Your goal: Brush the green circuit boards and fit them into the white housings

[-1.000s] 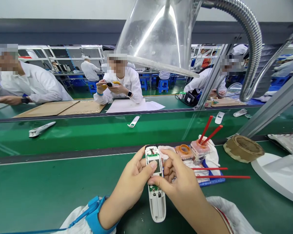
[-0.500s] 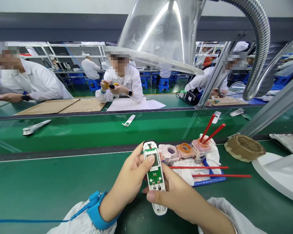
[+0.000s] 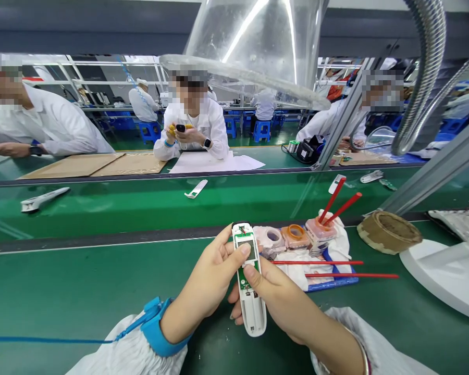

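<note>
Both hands hold a long white plastic device housing (image 3: pixel 255 319), with a green circuit board (image 3: pixel 243 282) and a small display frame showing inside it. My left hand (image 3: pixel 217 268) grips its upper left side, the thumb lying on the display area. From the right, my right hand (image 3: pixel 279 284) wraps round the middle, its thumb pressed on the board just below the display and its fingertips showing past the left edge. The housing's lower end sticks out below the hands. A blue wrist strap (image 3: pixel 160 325) with a cord circles my left wrist.
Right of the hands, a blue tray (image 3: pixel 332 285) bears small jars, white cloth and red sticks (image 3: pixel 352 275). Beyond stand a tape roll (image 3: pixel 389 232) and a white lamp base (image 3: pixel 445 281). White housing parts (image 3: pixel 196 189) lie on the green belt (image 3: pixel 113 208). A clear hood (image 3: pixel 254 41) hangs overhead.
My right thumb has moved up from the housing's lower end onto the circuit board near the display. Parts on the belt have shifted left in view.
</note>
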Demonstrator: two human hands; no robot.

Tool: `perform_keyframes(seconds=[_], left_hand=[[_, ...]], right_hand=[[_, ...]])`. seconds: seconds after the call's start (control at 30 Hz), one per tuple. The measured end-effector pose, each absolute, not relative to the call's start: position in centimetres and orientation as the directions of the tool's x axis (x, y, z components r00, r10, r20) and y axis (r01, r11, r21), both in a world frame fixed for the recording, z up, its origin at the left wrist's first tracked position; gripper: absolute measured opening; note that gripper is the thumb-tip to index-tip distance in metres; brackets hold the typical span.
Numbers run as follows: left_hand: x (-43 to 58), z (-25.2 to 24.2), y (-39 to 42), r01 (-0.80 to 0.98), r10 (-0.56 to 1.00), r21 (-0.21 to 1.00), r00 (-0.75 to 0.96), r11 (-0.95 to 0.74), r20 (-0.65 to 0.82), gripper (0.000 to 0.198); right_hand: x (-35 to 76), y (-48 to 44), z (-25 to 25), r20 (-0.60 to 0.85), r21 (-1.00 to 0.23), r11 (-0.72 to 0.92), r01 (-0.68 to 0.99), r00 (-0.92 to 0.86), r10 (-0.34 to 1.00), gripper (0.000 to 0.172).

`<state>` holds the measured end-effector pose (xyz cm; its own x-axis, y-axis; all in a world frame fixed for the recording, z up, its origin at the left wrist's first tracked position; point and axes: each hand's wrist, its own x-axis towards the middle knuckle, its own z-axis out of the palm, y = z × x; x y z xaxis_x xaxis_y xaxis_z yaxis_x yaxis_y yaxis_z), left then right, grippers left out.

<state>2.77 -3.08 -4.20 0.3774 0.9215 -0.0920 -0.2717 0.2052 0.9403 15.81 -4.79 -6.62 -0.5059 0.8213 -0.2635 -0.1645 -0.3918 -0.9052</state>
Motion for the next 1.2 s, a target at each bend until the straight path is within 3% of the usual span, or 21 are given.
perform_keyframes(seconds=[0.23,0.43,0.53,0.67,0.77,0.93,1.07,1.2], left_hand=[[2.2,-4.2,-3.7,-0.209,0.913,0.96,0.398,0.184,-0.088,0.051],[2.4,-4.3,-4.0,-0.253,0.913,0.942,0.393,0.222,-0.11,0.056],[2.2,-4.0,-2.7,-0.292,0.927,0.921,0.342,0.259,-0.152,0.045],[0.7,-4.5,1.4,-0.345,0.961,0.9,0.163,0.266,-0.222,0.023],[-1.0,-5.7,6.0,-0.309,0.97,0.921,0.013,0.236,-0.245,0.013],[-2.0,-8.0,14.4,-0.095,0.977,0.973,-0.031,0.209,-0.213,0.003],[-0.9,-9.1,20.0,0.192,0.977,0.958,-0.044,0.211,-0.207,0.019],[0.8,-9.9,23.8,0.479,0.986,0.862,-0.078,0.165,-0.146,0.029]], right_hand=[[15.7,-6.1,-6.3,-0.2,-0.921,-0.335,-0.197,-0.499,0.843,0.036],[15.9,-6.1,-6.0,-0.22,-0.893,-0.388,-0.229,-0.529,0.819,0.036],[16.7,-5.5,-5.7,-0.191,-0.881,-0.402,-0.252,-0.588,0.786,0.048],[19.1,-5.6,-5.7,-0.251,-0.88,-0.436,-0.189,-0.596,0.763,0.087],[21.7,-6.2,-6.6,-0.319,-0.868,-0.477,-0.136,-0.584,0.747,0.088],[25.4,-6.8,-9.1,-0.341,-0.858,-0.503,-0.101,-0.619,0.707,0.067],[26.5,-6.7,-9.6,-0.316,-0.852,-0.498,-0.159,-0.603,0.732,0.057],[26.6,-6.4,-9.3,-0.297,-0.881,-0.451,-0.141,-0.576,0.762,0.05]])
